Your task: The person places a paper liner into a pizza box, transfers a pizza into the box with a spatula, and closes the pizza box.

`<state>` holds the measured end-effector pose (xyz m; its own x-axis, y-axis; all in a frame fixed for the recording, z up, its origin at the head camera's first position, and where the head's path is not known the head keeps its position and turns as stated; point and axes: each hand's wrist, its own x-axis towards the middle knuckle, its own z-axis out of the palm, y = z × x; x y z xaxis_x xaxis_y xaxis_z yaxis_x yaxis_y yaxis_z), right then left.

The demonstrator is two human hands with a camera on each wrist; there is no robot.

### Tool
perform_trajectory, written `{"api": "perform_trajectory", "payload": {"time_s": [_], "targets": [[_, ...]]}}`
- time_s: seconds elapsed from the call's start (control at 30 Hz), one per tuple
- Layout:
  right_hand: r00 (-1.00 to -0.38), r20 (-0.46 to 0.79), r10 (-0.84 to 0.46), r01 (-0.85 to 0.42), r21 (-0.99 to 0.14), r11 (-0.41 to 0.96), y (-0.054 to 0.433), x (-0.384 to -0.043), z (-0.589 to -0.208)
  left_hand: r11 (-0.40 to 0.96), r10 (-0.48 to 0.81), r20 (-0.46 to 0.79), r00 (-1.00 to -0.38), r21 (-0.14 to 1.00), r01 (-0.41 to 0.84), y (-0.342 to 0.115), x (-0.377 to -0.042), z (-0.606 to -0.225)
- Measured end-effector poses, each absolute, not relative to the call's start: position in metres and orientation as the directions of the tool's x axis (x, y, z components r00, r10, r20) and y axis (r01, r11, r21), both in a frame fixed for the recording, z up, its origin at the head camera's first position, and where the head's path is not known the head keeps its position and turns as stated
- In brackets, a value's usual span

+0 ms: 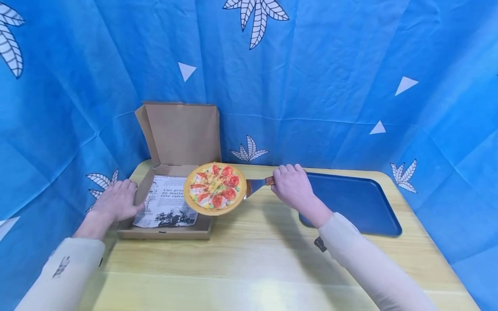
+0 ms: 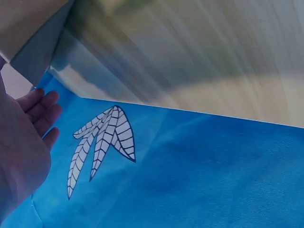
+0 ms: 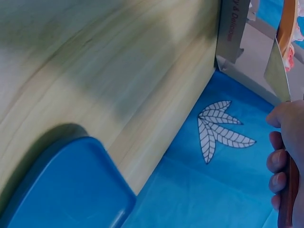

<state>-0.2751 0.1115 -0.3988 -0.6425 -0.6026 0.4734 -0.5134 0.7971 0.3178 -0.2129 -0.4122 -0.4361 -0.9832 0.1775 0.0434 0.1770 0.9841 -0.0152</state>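
Note:
My right hand (image 1: 292,185) grips the wooden handle (image 3: 288,199) of a pizza server, whose metal blade (image 1: 254,185) runs under a small round pizza (image 1: 215,188). The pizza, topped with red pieces, is held up over the right part of an open cardboard pizza box (image 1: 163,233). Printed paper (image 1: 165,207) lines the box, partly hidden by the pizza. At the box's left wall is my left hand (image 1: 116,201), fingers extended along its edge and thumb toward the paper. In the left wrist view that hand's fingers (image 2: 45,111) are beside the box corner (image 2: 33,61).
A dark blue tray (image 1: 350,203) lies on the right of the wooden table (image 1: 249,268), partly behind my right forearm. The box lid (image 1: 183,134) stands upright at the back. A blue curtain (image 1: 311,77) with leaf prints surrounds the table's back and sides.

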Motion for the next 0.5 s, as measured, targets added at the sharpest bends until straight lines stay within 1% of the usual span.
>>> {"api": "perform_trajectory", "payload": {"time_s": [0.3, 0.5], "targets": [[-0.645, 0.452, -0.616, -0.519, 0.334, 0.787, 0.094, -0.282, -0.395, 0.981, 0.191, 0.018, -0.981, -0.026, 0.190, -0.420, -0.213, -0.442], [-0.663, 0.425, -0.617, -0.519, 0.333, 0.787, 0.080, -0.285, -0.393, 0.979, 0.205, 0.020, -0.979, -0.023, 0.205, -0.421, -0.211, -0.447]]}}
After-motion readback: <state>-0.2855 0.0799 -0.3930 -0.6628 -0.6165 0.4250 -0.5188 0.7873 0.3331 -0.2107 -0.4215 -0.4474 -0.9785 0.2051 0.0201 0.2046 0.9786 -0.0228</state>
